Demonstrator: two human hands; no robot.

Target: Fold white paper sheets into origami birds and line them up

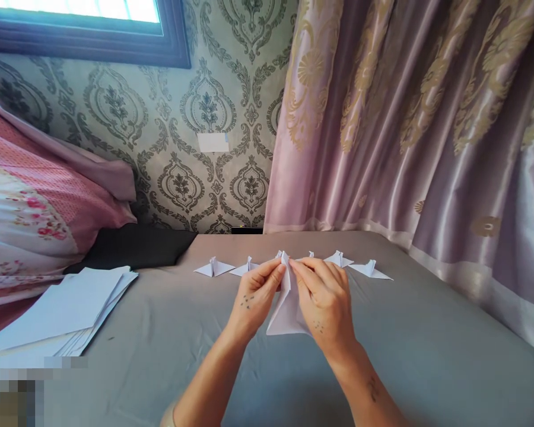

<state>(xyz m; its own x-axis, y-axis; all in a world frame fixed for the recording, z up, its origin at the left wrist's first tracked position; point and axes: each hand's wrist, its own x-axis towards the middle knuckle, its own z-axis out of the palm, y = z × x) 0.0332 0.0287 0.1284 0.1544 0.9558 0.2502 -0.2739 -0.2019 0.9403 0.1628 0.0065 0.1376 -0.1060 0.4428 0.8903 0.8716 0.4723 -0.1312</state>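
Observation:
Between my hands is a partly folded sheet of white paper (288, 311), held up above the grey cloth. My left hand (257, 296) pinches its upper left edge between thumb and fingers. On the other side, my right hand (327, 296) grips the upper right part, with its fingertips near the pointed top. The paper's lower edge hangs free and spreads out between my wrists. Behind my hands stands a row of several small folded paper figures; one (213, 268) is at the left end and another (371, 270) at the right end. My hands partly hide the middle ones.
A stack of white paper sheets (71, 308) lies at the left. Beyond it are a folded black cloth (142, 244) and pink floral fabric (40, 207). Grey cloth (160, 350) covers the surface. A pink curtain (360, 118) hangs at the right, against a patterned wall (169, 124).

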